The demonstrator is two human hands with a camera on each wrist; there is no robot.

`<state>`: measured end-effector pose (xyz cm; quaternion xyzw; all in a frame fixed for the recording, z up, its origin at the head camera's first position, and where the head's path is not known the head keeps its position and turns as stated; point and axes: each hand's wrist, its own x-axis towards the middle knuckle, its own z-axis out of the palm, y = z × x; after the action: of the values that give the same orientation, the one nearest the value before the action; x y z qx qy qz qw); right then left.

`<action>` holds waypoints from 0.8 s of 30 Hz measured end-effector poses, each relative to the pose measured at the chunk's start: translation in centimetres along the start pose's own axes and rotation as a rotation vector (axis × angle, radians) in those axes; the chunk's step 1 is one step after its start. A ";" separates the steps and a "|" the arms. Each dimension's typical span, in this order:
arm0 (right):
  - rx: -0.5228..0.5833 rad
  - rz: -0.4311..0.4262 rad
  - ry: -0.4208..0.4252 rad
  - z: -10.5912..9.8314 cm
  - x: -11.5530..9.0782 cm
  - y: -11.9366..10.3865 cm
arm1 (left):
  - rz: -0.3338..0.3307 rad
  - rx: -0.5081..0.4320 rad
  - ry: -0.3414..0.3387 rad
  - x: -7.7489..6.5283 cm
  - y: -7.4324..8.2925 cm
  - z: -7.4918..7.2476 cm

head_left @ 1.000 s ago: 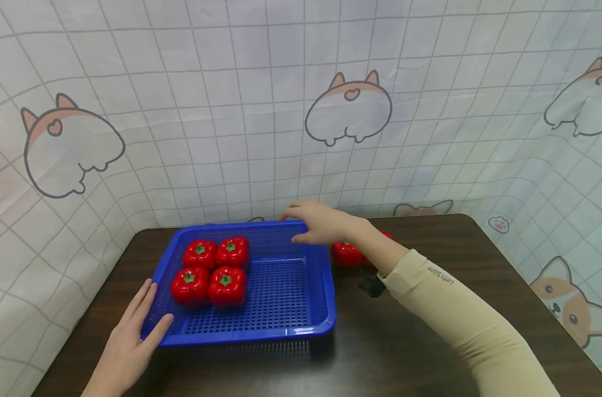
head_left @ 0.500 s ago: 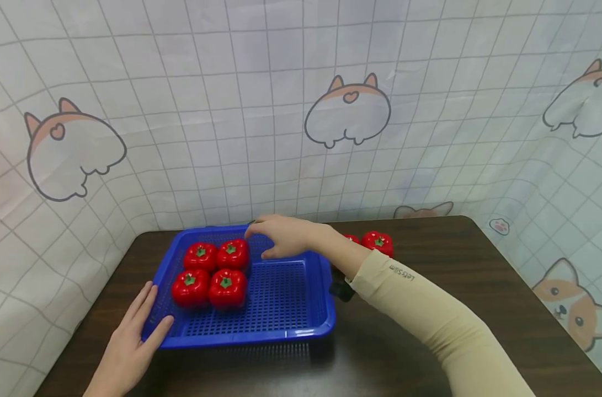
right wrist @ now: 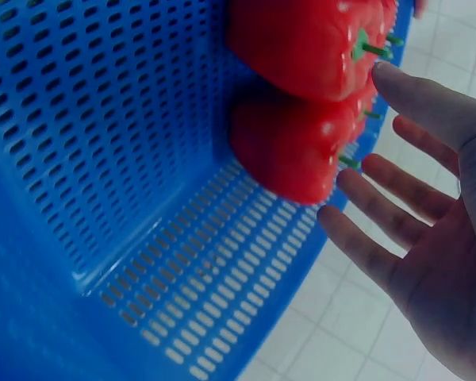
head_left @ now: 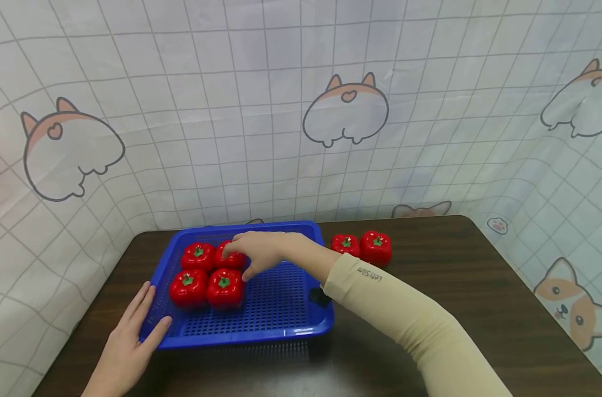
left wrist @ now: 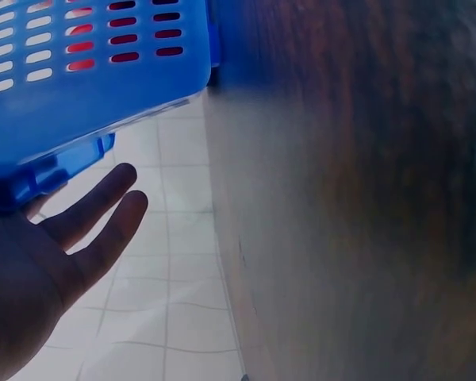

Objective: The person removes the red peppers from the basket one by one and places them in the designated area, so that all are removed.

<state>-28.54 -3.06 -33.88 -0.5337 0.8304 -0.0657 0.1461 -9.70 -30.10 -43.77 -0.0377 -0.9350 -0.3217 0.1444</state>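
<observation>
A blue plastic basket (head_left: 261, 334) stands on the table with several glossy red bell peppers in its left half, green stems upward. My right hand (head_left: 262, 251) is over the back right pepper (head_left: 238, 261) and partly hides it. In the right wrist view the fingers of the right hand (right wrist: 428, 238) are spread and hold nothing, close to the peppers' stems. My left hand (head_left: 132, 336) lies at the basket's front left corner, fingers along its side and thumb near the front rim. The left wrist view shows those fingers (left wrist: 99, 226) extended beside the basket wall.
Two more red bell peppers, one nearer (head_left: 345, 244) and one farther right (head_left: 376, 248), sit on the dark wooden table (head_left: 459, 286), right of the basket. A white gridded cloth (head_left: 231, 138) with cartoon dogs encloses the table. A small black device (head_left: 318, 296) is under the right wrist.
My right hand has moved left across the basket, from its back right corner to the back right pepper. The two peppers on the table have come into fuller view. My left hand stays put.
</observation>
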 end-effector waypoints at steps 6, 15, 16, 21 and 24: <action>-0.029 -0.023 -0.030 0.5 1.3 -1.3 | 0.002 0.000 0.008 0.2 0.0 -0.1; -0.115 0.005 -0.069 1.2 2.2 -2.7 | -0.005 -0.004 -0.009 0.3 0.0 -0.2; -0.124 0.011 -0.076 1.2 2.2 -2.8 | -0.006 -0.004 -0.009 0.3 0.0 -0.2; -0.138 0.037 -0.101 1.7 2.6 -3.1 | -0.010 -0.001 -0.006 0.2 -0.2 0.0; -0.133 0.038 -0.105 1.8 2.9 -3.3 | -0.010 -0.005 -0.003 0.3 -0.2 0.0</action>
<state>-26.21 -6.97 -35.21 -0.5289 0.8342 0.0206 0.1550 -10.02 -30.29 -43.82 -0.0336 -0.9346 -0.3248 0.1411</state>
